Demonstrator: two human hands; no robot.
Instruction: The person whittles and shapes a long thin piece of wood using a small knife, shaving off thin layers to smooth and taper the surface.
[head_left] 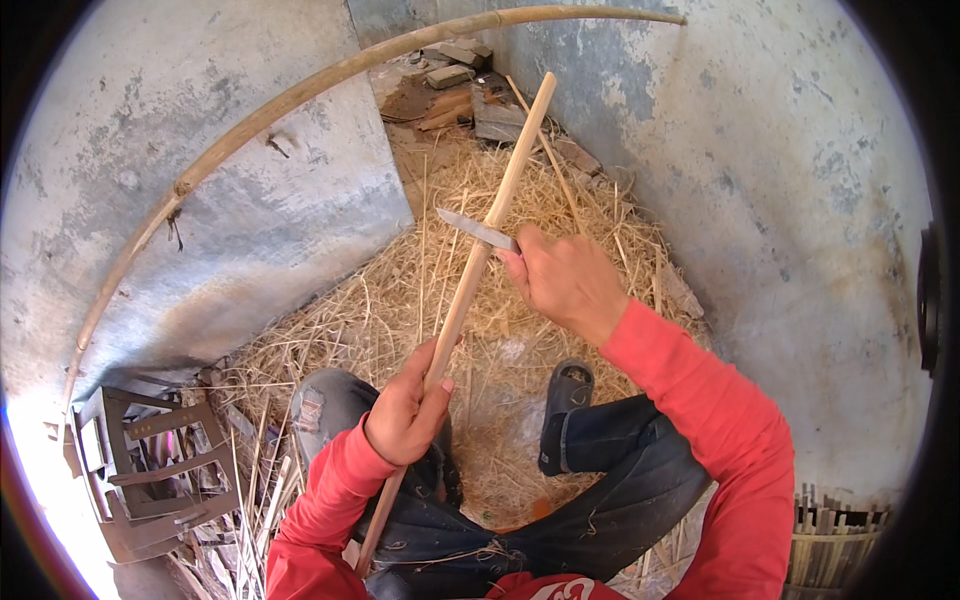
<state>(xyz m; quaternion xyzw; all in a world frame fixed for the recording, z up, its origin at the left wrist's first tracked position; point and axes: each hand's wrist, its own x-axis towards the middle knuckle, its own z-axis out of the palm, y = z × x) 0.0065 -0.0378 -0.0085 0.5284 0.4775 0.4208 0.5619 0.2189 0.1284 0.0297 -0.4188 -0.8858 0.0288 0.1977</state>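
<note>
Shaving stick [463, 298], seemingly: right grip [572, 280] closed on knife [478, 230], left grip [408, 410] wrapped lower down. Shavings [395, 285] heap toward far corner of floor [498, 440]; much seems done, remainder unclear.

The scene is viewed from the person's head, through the left one of two fisheye cameras worn side by side, and the lens is aimed steeply downward and somewhat forward. Along the lower edge, dark blue denim trousers [590, 515] and bright red fabric sleeves [725, 405] are looked down upon from close by. The bare left hand [408, 405] and bare right hand [572, 280] are framed nearer the middle. Farther off, pale, thin, straw-like strips [350, 305] on the floor and a mottled blue-grey wall [790, 240] are taken in.
</note>
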